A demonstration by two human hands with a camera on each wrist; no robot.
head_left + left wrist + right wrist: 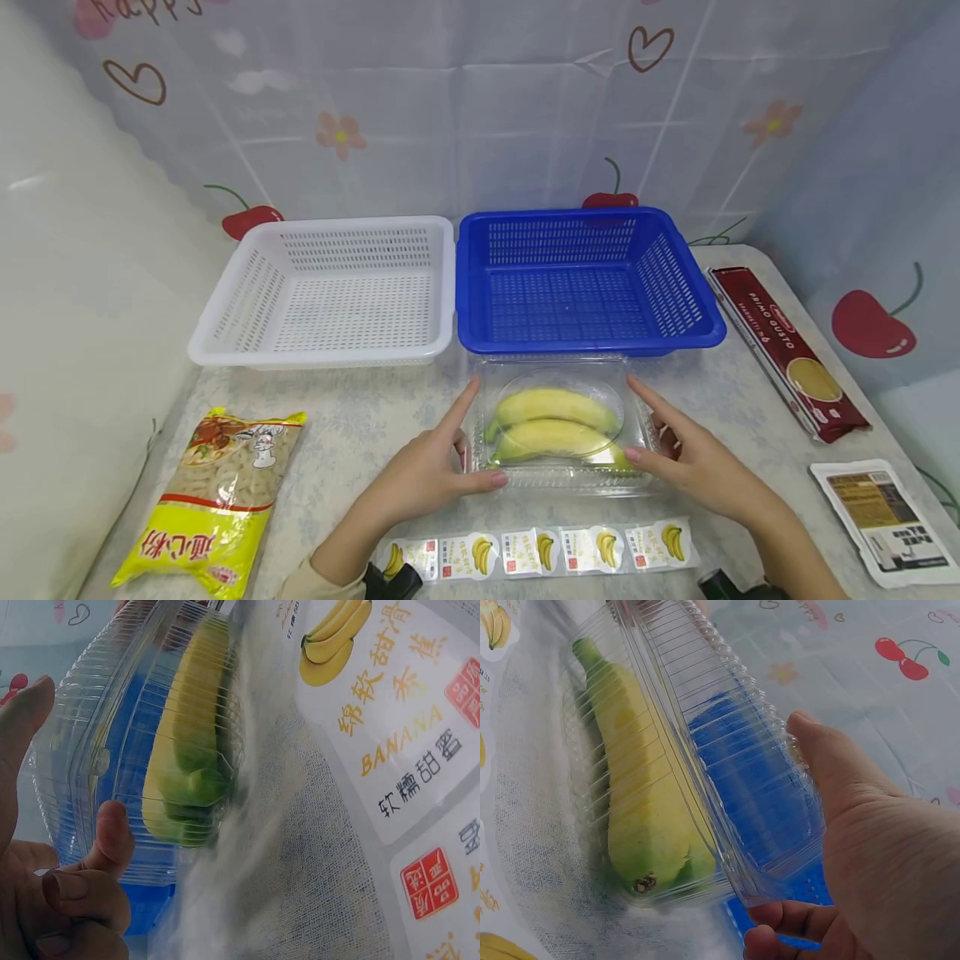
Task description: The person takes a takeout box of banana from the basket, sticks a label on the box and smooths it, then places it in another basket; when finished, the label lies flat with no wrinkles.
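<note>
A clear plastic clamshell box (555, 479) lies on the table with two yellow-green bananas (558, 408) inside; its lid (754, 780) rests over them. At the box's left side is my left hand (423, 471), index finger and thumb extended and the other fingers bent; a fingertip (112, 825) touches the box's side in the left wrist view. My right hand (697, 467) is at the right side, thumb and index finger spread along it. In the right wrist view its thumb (817, 742) lies against the lid's edge. Parts of the other fingers are hidden.
A strip of banana labels (532, 552) lies in front of the box. Behind stand a white basket (322, 362) and a blue basket (592, 343). To the left lies a yellow pasta bag (213, 508); to the right, a red spaghetti pack (787, 350) and a white pouch (888, 521).
</note>
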